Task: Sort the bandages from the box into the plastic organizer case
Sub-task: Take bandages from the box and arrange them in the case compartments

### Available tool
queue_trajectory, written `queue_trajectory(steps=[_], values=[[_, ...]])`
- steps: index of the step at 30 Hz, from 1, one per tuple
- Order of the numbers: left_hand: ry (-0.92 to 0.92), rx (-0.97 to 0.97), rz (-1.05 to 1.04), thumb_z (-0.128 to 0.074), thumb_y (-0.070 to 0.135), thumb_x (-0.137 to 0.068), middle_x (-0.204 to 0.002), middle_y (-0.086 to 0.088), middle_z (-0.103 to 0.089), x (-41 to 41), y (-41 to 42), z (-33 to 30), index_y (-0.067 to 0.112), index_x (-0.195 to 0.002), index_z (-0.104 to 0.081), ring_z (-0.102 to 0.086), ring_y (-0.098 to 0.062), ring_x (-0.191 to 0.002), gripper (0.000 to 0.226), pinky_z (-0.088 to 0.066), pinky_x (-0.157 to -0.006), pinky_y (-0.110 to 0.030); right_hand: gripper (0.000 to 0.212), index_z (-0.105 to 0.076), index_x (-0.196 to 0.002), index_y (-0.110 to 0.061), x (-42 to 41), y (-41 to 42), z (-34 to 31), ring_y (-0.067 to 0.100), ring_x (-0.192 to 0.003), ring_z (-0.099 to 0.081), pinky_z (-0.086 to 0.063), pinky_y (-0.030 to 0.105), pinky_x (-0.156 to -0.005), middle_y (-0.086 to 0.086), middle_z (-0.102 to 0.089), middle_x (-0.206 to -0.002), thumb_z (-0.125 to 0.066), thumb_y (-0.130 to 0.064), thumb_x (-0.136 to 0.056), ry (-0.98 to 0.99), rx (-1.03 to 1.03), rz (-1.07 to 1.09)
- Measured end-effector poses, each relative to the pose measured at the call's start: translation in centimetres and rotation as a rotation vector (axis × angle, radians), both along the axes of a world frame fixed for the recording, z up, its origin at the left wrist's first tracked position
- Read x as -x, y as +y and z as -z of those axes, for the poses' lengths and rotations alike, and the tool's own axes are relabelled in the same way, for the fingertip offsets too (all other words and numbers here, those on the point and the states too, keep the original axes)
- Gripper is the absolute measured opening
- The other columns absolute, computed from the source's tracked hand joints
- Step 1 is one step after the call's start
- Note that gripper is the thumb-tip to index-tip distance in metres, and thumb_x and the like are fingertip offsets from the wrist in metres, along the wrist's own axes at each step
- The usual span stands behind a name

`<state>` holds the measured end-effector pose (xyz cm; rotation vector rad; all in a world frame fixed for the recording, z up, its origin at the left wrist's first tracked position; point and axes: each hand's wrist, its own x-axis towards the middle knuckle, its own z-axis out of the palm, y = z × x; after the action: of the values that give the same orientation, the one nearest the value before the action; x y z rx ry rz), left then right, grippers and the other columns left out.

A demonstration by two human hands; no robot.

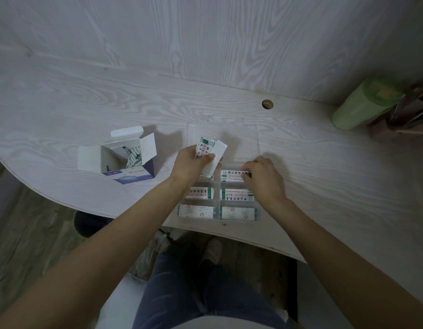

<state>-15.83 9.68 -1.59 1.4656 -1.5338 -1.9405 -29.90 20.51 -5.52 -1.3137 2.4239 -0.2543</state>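
While bandages already fill the lower compartments of a clear plastic organizer case [257, 216] near the front edge of a pale wood-grain desk [87, 103], a person seated at it works over the case with both bare hands. Above the case's far left corner, the left hand [190, 163] grips a small fan of wrapped bandages [211, 154] between curled fingers and thumb, the printed wrappers sticking up and away from the palm. Over the case's far right compartment, the right hand [263, 178] is bent down with fingers curled, its fingertips on the right end of a bandage strip [231, 175] that lies in that compartment; whether they pinch it or only press it cannot be told. In the case's middle row lie strips with green and red print, and in the row nearest the person two strips with blue ends, one to each compartment. Well to the left of the case stands the bandage box [127, 160], white with a blue front, its flaps open and more wrapped bandages showing inside. Far to the right of the case, at the desk's back edge, a pale green cylinder [362, 105] leans beside some dark clutter. Just beyond the case lies its clear lid [250, 138], and beyond that a round cable hole [267, 104] pierces the desktop.
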Motion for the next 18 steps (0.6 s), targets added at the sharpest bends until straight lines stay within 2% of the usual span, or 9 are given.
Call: queue_trajectory(steps=[2,5,9,18], values=[[0.010,-0.007,-0.007,-0.056,0.009,-0.093,-0.098,-0.005,-0.071,-0.11,-0.17,0.08,0.013,-0.112,-0.060,-0.069,-0.017,-0.088,0.020,-0.053,-0.070,-0.025,0.025,-0.065,-0.116,-0.019,-0.17,-0.09,-0.07,0.020,-0.111,-0.046,-0.038,0.028,-0.079,0.003,-0.058,-0.114,-0.052,-0.021,-0.096,0.017,-0.014,-0.047],[0.017,-0.009,-0.011,-0.056,0.009,-0.093,-0.101,-0.006,-0.071,-0.28,-0.20,0.01,0.013,-0.113,-0.060,-0.069,-0.019,-0.090,0.021,-0.053,-0.071,-0.025,0.025,-0.067,-0.112,-0.019,-0.51,-0.39,-0.15,0.020,-0.108,-0.048,-0.038,0.031,-0.085,0.003,-0.059,-0.111,-0.053,-0.031,-0.095,0.036,-0.013,-0.076],[0.060,-0.034,-0.012,-0.054,0.008,-0.094,-0.097,-0.004,-0.070,-0.44,-0.03,-0.27,0.016,-0.108,-0.059,-0.070,-0.011,-0.078,0.017,-0.055,-0.063,-0.019,0.022,-0.066,-0.111,-0.019,-0.71,-0.75,-0.22,0.021,-0.107,-0.049,-0.038,0.031,-0.085,0.003,-0.059,-0.111,-0.054,-0.029,-0.095,0.064,-0.037,-0.074],[0.095,-0.064,-0.022,-0.055,0.005,-0.093,-0.104,-0.010,-0.070,-0.94,-0.15,-0.50,0.012,-0.109,-0.059,-0.071,-0.012,-0.072,0.018,-0.056,-0.060,-0.022,0.028,-0.065,-0.118,-0.023,-0.87,-0.82,-0.58,0.024,-0.105,-0.051,-0.041,0.031,-0.078,0.004,-0.058,-0.114,-0.049,-0.016,-0.096,0.022,-0.063,-0.066]])
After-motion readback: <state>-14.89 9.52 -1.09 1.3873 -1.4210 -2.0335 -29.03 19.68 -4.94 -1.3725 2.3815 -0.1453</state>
